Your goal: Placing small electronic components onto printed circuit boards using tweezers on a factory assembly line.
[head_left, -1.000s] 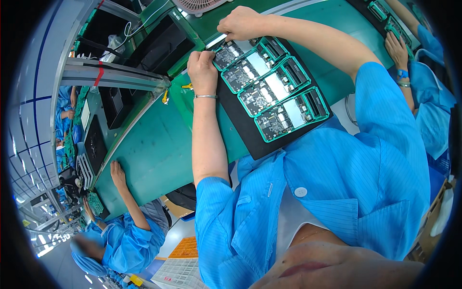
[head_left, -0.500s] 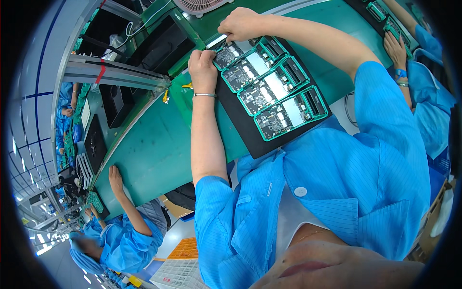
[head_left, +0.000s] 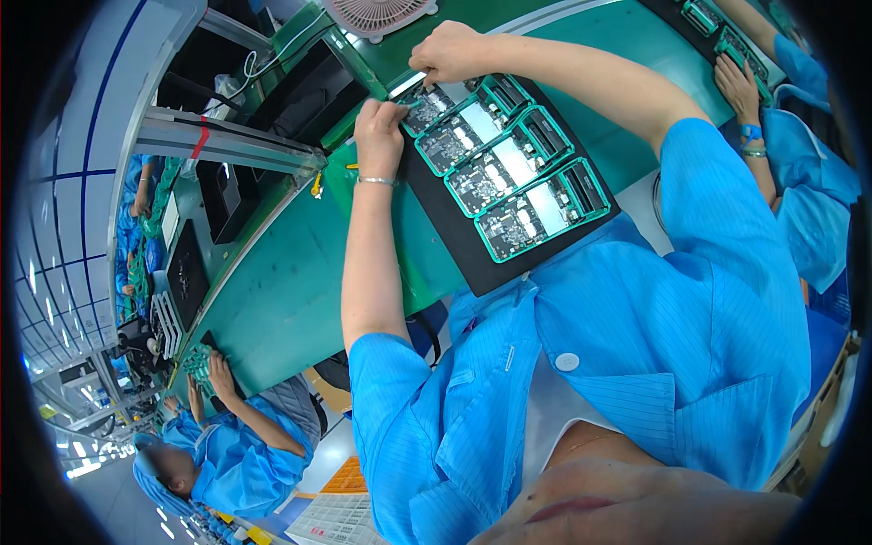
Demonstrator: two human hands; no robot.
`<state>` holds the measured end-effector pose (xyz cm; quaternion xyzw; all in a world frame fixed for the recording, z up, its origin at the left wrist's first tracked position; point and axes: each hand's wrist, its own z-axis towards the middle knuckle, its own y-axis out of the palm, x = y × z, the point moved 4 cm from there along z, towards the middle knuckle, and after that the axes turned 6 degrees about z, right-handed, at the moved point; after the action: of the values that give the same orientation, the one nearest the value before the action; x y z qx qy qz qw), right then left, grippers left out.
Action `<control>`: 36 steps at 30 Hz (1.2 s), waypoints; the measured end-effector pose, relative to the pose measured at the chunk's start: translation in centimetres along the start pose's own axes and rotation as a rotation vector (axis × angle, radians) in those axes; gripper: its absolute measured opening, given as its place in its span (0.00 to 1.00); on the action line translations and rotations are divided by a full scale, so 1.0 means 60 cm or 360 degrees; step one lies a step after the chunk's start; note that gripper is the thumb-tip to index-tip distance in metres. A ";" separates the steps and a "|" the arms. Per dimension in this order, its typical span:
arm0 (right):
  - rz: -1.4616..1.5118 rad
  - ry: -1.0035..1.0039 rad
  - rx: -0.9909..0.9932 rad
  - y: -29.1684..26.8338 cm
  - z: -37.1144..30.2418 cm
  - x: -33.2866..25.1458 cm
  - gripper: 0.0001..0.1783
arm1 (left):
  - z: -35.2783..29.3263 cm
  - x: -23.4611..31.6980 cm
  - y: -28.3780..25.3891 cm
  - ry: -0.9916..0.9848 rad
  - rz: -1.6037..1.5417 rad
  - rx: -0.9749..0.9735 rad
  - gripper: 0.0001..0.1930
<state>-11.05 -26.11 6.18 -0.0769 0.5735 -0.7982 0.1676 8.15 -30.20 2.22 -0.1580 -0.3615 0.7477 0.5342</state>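
Reaching in at the far left, a co-worker's hand [head_left: 221, 374] lay against some green boards [head_left: 196, 363] on the green bench [head_left: 291, 272]. Next along my remote feed came a metal beam [head_left: 245, 145] banded with red tape, then a small yellow fitting [head_left: 317, 186] near its end. I had the left hand [head_left: 379, 136] curled at the left end of the farthest board [head_left: 427, 111]; I couldn't tell whether its fingertips pinched the green frame. That board headed a row of four green-framed circuit boards [head_left: 490, 177], lying side by side on a black mat [head_left: 434, 209]. My right hand [head_left: 451, 53] bent down above the same board's far edge, its fingertips too hidden for me to tell if they gripped anything. At far right, another worker's hand [head_left: 738, 89] rested beside a green-framed unit [head_left: 747, 56].
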 end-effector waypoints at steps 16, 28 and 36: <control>0.0164 0.0064 -0.0054 -0.021 -0.084 -0.049 0.15 | -0.076 0.087 -0.027 -0.0249 -0.0122 0.0114 0.04; 0.0132 0.0018 -0.0126 -0.011 -0.083 -0.054 0.14 | -0.083 0.086 -0.020 -0.0197 -0.0025 0.0101 0.06; 0.0108 -0.0008 -0.0129 -0.012 -0.084 -0.060 0.13 | -0.084 0.085 -0.018 -0.0194 -0.0002 0.0124 0.06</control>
<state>-9.43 -20.14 5.45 -0.0662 0.6073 -0.7679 0.1927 10.08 -23.48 0.28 -0.0909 -0.3640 0.7692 0.5172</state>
